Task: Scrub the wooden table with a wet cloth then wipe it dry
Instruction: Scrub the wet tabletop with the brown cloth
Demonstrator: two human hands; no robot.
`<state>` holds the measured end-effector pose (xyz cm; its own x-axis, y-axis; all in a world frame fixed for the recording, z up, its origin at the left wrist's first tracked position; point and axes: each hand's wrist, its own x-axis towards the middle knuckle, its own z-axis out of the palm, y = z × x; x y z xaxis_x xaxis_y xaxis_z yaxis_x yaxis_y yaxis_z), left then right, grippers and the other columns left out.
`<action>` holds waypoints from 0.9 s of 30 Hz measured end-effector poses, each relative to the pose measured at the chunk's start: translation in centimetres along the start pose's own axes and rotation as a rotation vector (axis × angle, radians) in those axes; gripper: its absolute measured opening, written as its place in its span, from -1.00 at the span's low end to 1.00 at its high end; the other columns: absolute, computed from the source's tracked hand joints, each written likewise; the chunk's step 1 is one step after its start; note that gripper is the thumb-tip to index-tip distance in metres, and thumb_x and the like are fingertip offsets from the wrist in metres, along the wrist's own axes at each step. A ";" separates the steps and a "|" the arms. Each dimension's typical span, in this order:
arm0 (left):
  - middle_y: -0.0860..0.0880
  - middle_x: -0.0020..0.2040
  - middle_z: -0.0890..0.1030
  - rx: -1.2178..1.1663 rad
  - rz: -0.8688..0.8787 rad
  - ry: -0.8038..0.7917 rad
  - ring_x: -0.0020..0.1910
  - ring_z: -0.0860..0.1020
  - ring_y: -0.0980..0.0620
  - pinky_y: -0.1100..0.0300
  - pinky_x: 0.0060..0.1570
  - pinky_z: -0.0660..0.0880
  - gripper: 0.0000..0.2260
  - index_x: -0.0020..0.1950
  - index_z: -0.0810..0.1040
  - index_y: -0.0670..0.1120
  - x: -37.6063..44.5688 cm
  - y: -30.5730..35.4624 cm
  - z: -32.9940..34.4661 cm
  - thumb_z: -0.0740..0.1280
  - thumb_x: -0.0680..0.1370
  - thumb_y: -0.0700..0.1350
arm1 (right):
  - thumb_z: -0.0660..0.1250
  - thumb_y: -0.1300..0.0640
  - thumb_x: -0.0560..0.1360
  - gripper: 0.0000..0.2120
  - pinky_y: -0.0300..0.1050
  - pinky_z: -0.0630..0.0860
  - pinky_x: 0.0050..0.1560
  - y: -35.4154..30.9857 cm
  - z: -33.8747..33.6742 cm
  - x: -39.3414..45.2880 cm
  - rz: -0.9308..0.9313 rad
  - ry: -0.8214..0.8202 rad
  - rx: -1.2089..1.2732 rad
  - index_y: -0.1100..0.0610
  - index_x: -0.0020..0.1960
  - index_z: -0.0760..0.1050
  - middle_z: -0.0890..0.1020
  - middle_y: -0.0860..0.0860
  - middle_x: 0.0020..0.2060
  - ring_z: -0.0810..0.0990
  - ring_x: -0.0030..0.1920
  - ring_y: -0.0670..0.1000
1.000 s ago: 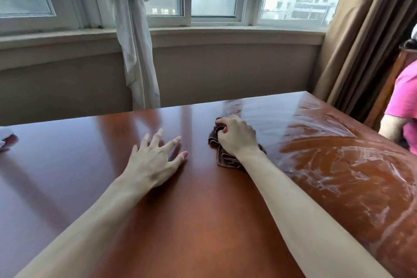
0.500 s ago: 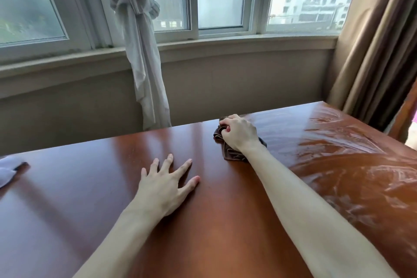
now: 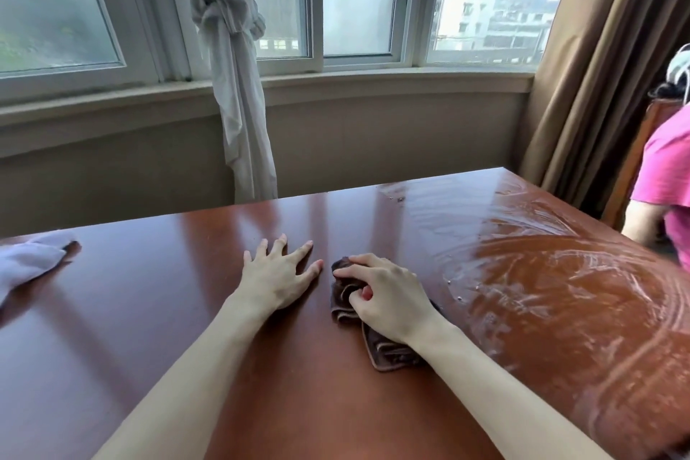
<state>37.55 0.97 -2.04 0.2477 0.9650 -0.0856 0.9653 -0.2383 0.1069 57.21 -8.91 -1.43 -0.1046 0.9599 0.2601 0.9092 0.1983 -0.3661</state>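
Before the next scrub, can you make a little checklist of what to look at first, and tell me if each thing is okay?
1. Brown cloth in the right hand: ok, fingers curl round it.
2. Left hand bracing flat on the wooden table: ok, fingers spread.
3. Right half wetted: ok, soapy streaks show there.
4. Left half scrubbed: not ok, it looks dry and unstreaked.
5. Light cloth within reach for drying: ok, it lies at the table's far left.
6. Cloth wet enough for more scrubbing: cannot tell.
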 end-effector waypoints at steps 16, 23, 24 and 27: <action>0.03 0.66 -0.06 0.010 0.017 0.014 0.63 -0.10 -0.14 -0.20 0.56 -0.10 -0.42 0.58 -0.10 0.40 0.7 -0.3 0.9 -0.11 0.57 0.45 | 0.23 0.09 0.51 -0.61 0.02 0.47 0.21 5.2 6.0 28.8 0.219 0.095 -0.070 -0.12 0.27 0.63 0.60 0.03 0.23 0.57 0.23 0.19; 0.00 0.66 -0.07 0.022 0.023 -0.007 0.62 -0.08 -0.18 -0.23 0.55 -0.06 -0.26 0.58 -0.13 0.38 1.0 -0.4 0.9 -0.32 0.40 0.51 | 0.23 0.07 0.54 -0.64 -0.01 0.47 0.19 6.1 5.1 26.9 0.224 0.099 -0.061 -0.11 0.27 0.62 0.57 -0.01 0.25 0.56 0.24 0.16; 0.01 0.66 -0.06 0.024 0.024 -0.005 0.62 -0.07 -0.18 -0.23 0.55 -0.04 -0.20 0.58 -0.13 0.38 0.9 -0.2 0.7 -0.36 0.33 0.51 | 0.22 0.07 0.55 -0.64 -0.02 0.47 0.18 6.1 4.5 25.2 0.215 0.105 -0.061 -0.11 0.28 0.62 0.57 -0.02 0.26 0.55 0.25 0.14; 0.00 0.66 -0.05 0.016 -0.011 -0.021 0.62 -0.04 -0.18 -0.23 0.55 -0.02 -0.31 0.59 -0.09 0.38 1.3 -0.7 0.9 -0.21 0.47 0.53 | 0.22 0.06 0.56 -0.64 -0.02 0.46 0.20 5.3 4.2 20.2 0.192 0.100 -0.052 -0.11 0.28 0.62 0.55 -0.07 0.31 0.55 0.27 0.11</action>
<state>37.31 2.29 -3.13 0.2385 0.9652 -0.1074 0.9691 -0.2294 0.0901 58.28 12.39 -1.84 0.1105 0.9542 0.2779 0.9285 0.0007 -0.3714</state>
